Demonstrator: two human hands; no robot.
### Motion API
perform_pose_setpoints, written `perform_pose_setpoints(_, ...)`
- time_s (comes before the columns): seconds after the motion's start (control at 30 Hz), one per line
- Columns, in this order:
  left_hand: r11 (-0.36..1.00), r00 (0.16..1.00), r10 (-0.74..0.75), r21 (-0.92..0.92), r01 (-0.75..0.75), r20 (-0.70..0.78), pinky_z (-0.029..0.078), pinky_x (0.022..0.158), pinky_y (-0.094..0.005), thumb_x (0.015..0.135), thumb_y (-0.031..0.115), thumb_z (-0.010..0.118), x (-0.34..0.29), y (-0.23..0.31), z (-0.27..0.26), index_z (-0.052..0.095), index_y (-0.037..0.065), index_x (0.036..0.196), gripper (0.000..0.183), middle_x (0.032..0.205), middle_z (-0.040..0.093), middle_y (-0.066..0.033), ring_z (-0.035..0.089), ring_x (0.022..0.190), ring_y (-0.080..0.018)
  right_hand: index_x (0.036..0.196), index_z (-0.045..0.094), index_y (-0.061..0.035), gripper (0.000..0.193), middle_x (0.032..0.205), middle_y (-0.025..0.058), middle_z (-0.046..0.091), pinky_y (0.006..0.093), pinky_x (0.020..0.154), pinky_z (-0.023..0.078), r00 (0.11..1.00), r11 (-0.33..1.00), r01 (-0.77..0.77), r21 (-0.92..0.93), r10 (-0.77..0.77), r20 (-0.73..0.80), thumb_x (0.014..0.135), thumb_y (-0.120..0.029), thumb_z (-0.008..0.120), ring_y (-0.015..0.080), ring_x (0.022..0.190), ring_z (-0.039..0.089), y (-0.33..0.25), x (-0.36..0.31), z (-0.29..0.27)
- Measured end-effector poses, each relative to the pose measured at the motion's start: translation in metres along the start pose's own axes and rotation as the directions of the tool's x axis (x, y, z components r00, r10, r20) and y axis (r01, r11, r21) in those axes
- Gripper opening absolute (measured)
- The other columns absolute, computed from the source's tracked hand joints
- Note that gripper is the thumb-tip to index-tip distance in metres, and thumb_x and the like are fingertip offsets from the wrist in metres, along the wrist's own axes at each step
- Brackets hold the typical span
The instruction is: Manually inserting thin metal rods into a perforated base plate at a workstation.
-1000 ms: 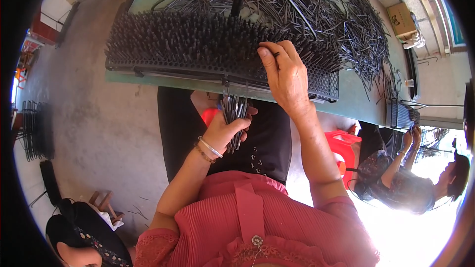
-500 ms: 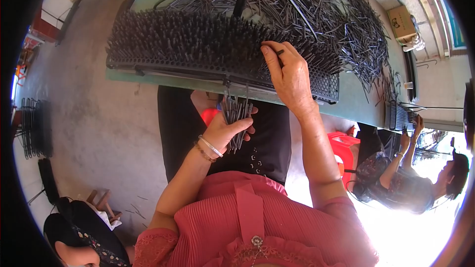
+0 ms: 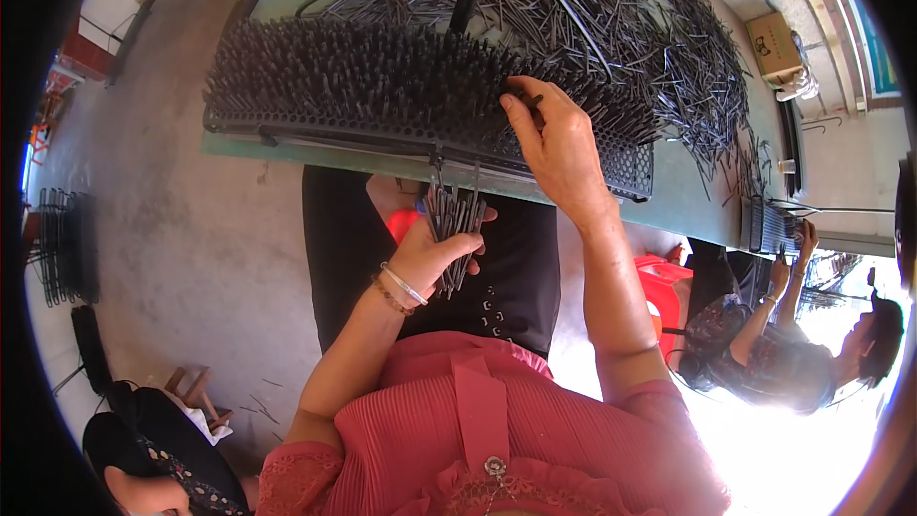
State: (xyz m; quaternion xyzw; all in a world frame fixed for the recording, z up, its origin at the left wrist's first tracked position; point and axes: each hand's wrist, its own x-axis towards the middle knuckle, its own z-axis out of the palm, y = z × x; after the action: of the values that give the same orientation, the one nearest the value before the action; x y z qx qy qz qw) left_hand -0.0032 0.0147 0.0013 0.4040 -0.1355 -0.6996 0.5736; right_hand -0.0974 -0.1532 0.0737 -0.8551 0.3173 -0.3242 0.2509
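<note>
Bench (image 3: 690,172): green top, running from upper left across to the right side of the view.

Co-worker (image 3: 764,354): seated at the near edge by the bench's right end, both hands up at a smaller perforated rack (image 3: 764,226) there.

Heap of loose black rods (image 3: 621,24): spread over the middle and far part of the bench, lying in all directions, thickest toward the far edge and thinning out to the right.

Black rack (image 3: 623,170): long, perforated, set along the bench's near edge, its left end by the near-left corner. Densely filled with upright black rods (image 3: 334,72); at its right front corner, rows of bare holes show.

Red plastic seat (image 3: 661,287): beside the near edge, right of the wearer's legs.

Cardboard box (image 3: 774,43): beyond the bench's far edge, by the wall.

Right hand (image 3: 564,148): over the right half of the rack, palm down, thumb and index finger bent to a narrow gap, fingertips at the tops of the upright rods. Exact contact is hidden; cannot tell whether the grip is closed on a rod.

Left hand (image 3: 425,253): below the near edge, over the lap, fingers wrapped firmly round a bundle of black rods (image 3: 453,215), whose upper ends fan toward the bench.

Pale bangle (image 3: 403,285): on the left wrist.

Short dark piece (image 3: 537,98): visible against the right index finger.
</note>
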Motion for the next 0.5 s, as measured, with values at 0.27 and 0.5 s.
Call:
perform_pose_setpoints(0.27, 0.999, 0.999, 0.022, 0.025, -0.024, 0.047, 0.053, 0.059, -0.0263, 0.082, 0.003, 0.062, 0.0, 0.002, 0.0, 0.055, 0.0, 0.111, 0.029, 0.115, 0.058, -0.0075, 0.058, 0.079, -0.0114, 0.101, 0.064, 0.0027, 0.023, 0.075, 0.0091, 0.058, 0.0252, 0.055, 0.042, 0.998, 0.999, -0.049, 0.003, 0.049, 0.035, 0.082, -0.008, 0.067, 0.0117, 0.059, 0.052, -0.001, -0.004, -0.002)
perform_pose_setpoints(0.5, 0.998, 0.996, 0.056, -0.005, -0.056, 0.062, 0.053, 0.06, -0.026, 0.083, 0.004, 0.062, -0.004, 0.008, 0.002, 0.054, 0.0, 0.112, 0.031, 0.117, 0.058, -0.0091, 0.058, 0.079, -0.0119, 0.099, 0.066, 0.0009, 0.02, 0.078, 0.0062, 0.061, 0.0244, 0.057, 0.043, 0.983, 0.967, -0.167, 0.192, 0.148, 0.111, 0.084, -0.012, 0.068, 0.0072, 0.064, 0.052, -0.014, -0.016, -0.011)
